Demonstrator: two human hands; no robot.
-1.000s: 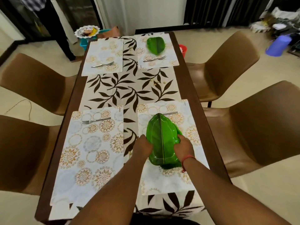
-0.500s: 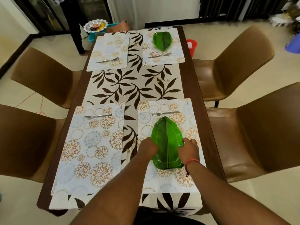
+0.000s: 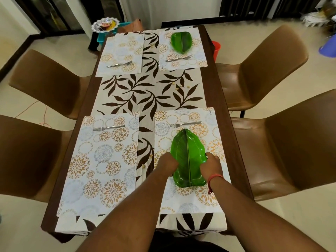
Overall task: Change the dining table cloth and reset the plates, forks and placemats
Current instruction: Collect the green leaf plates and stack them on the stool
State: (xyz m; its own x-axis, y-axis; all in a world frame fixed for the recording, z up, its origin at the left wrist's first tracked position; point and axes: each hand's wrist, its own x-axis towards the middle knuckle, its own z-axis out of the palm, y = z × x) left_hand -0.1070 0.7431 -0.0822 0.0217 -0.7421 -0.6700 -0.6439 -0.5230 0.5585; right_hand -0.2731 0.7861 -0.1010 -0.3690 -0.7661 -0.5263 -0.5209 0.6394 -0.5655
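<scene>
Green leaf-shaped plate: your left hand and right hand grip its sides at 9 and 3 o'clock, steadying it on the placemat

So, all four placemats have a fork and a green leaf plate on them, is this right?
Not quite. All four placemats have a fork, but only two hold a green leaf plate: the near right placemat, where both hands hold the plate, and the far right placemat. The head view shows it.

Fingertips of both hands hidden under green leaf plate.
</scene>
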